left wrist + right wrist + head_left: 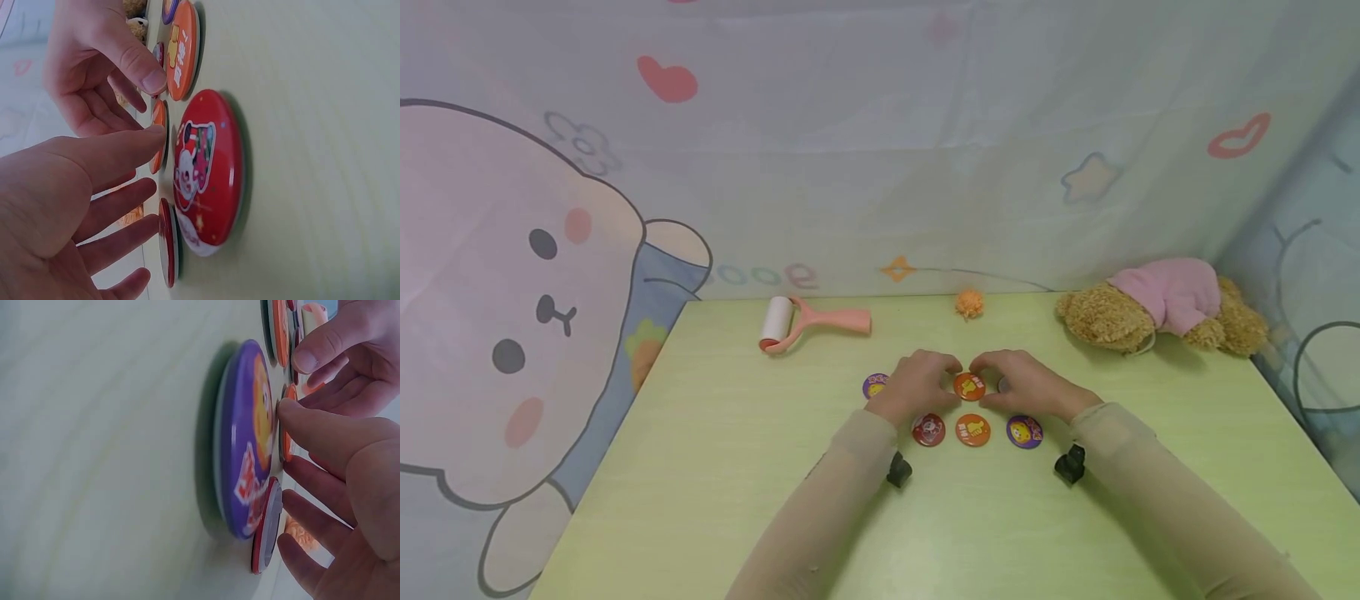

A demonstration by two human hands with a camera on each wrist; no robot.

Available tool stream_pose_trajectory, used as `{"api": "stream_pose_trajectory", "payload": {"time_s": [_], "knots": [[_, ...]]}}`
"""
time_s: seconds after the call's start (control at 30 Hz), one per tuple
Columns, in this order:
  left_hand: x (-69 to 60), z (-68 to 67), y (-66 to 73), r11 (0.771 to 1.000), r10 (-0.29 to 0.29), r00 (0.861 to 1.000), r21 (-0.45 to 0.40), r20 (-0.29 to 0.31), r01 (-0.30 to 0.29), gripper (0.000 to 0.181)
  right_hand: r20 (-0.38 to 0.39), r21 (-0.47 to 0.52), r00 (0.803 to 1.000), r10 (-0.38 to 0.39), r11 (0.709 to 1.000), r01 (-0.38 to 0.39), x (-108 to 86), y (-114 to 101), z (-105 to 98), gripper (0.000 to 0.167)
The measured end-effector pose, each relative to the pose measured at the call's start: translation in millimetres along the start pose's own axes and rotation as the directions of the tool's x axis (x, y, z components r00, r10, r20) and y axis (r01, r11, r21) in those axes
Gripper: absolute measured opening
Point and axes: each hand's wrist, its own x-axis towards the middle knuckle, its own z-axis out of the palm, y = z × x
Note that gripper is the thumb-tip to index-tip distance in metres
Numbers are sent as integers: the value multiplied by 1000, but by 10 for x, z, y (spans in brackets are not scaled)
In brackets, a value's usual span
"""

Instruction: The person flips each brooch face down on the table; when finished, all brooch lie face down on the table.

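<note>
Both hands meet around an orange round badge (970,386) in the back row of badges. My left hand (921,386) has its thumb and index finger at the left side of it. From the right side, my right hand (1030,385) curls thumb and index finger about the same badge. In front lie a red badge (209,172), another orange badge (973,430) and a purple badge (247,440). A second purple badge (876,385) shows partly beyond the left hand. Near the right fingers lies a red-rimmed badge with a greyish face (269,528).
A pink-handled roller (831,321) lies at the back left of the table (700,500). A small orange fluffy ball (970,303) sits at the back edge. On the right lies a teddy bear in a pink top (1165,304). A printed curtain (850,167) hangs behind.
</note>
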Motion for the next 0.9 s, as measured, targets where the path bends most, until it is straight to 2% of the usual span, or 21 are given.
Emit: {"api": "stream_pose_trajectory", "payload": {"time_s": [0.47, 0.67, 0.9], "knots": [[33, 13, 34, 997, 13, 1000, 76, -9, -12, 44, -7, -16, 1000, -21, 1000, 21, 9, -25, -17, 46], [32, 16, 42, 997, 16, 1000, 70, -25, -14, 44, -21, -30, 999, -40, 999, 40, 24, -23, -13, 44], [29, 45, 44, 997, 17, 999, 72, -32, -15, 43, -10, -31, 1000, -15, 999, 15, 23, -34, 3, 44]]}}
